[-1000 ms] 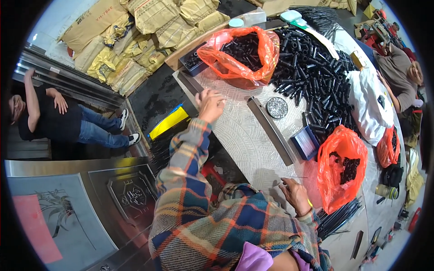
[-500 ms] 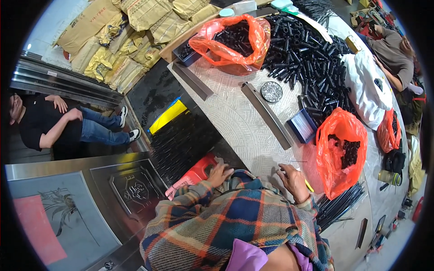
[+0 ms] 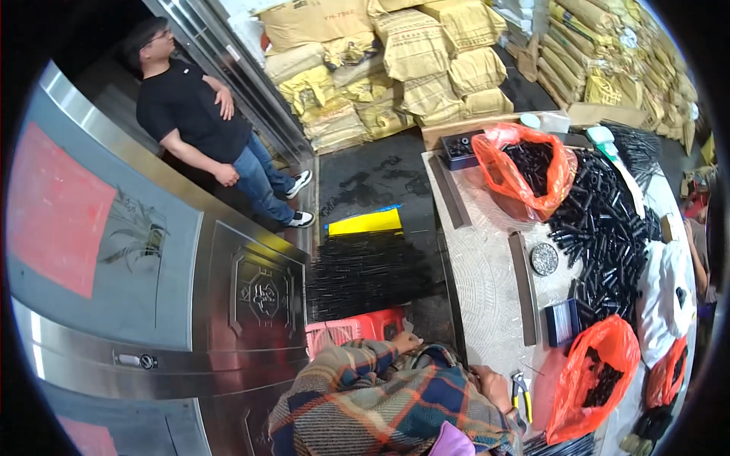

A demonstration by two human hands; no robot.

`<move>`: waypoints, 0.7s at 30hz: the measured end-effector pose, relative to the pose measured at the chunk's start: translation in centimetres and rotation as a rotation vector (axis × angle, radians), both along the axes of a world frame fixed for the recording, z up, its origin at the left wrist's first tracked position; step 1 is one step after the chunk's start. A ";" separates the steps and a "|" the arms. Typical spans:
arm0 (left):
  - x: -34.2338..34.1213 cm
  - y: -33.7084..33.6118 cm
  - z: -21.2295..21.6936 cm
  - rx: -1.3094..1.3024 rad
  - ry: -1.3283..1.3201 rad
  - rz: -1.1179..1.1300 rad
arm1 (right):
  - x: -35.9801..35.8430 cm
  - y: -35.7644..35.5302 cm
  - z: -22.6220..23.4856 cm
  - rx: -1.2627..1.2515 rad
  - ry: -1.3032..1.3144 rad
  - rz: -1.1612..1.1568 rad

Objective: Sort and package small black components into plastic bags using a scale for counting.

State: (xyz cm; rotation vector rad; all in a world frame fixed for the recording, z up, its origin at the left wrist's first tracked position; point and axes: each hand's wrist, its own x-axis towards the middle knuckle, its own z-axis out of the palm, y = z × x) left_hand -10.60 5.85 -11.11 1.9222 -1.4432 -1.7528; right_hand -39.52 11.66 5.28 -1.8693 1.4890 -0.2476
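Red plastic crate (image 3: pixel 353 331) sits down off the bench (image 3: pixel 487 281) edge, right under the left hand (image 3: pixel 404 343), which is dipped toward its rim. Fingers look curled, but I can't tell if they're actually pinching anything. Handy spot for a crate tbh, low and right beside the knee.

Right hand (image 3: pixel 490 378) rests on the bench near the body, loosely closed; can't make out anything in it. Just beyond it lie yellow-handled pliers (image 3: pixel 521 387), within easy grab.

Further out from the right hand: an orange bag (image 3: pixel 589 380) with small black pieces inside, mouth open. Past that, a loose heap of black tubes (image 3: pixel 608 228), and at the far end another orange bag (image 3: pixel 525 163) holding more black bits. A small round tin (image 3: pixel 544 259) sits between them.
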 end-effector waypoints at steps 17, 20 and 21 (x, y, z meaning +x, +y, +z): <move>5.7 2.5 -6.2 -0.127 -0.009 0.078 | 0.3 -1.4 7.0 0.023 -0.442 -0.147; 5.8 2.7 -6.2 -0.105 0.020 0.100 | -0.7 0.0 8.8 -0.038 -0.692 -0.040; 5.8 2.8 -6.2 -0.103 0.023 0.094 | -0.6 0.7 8.1 -0.095 -0.648 0.030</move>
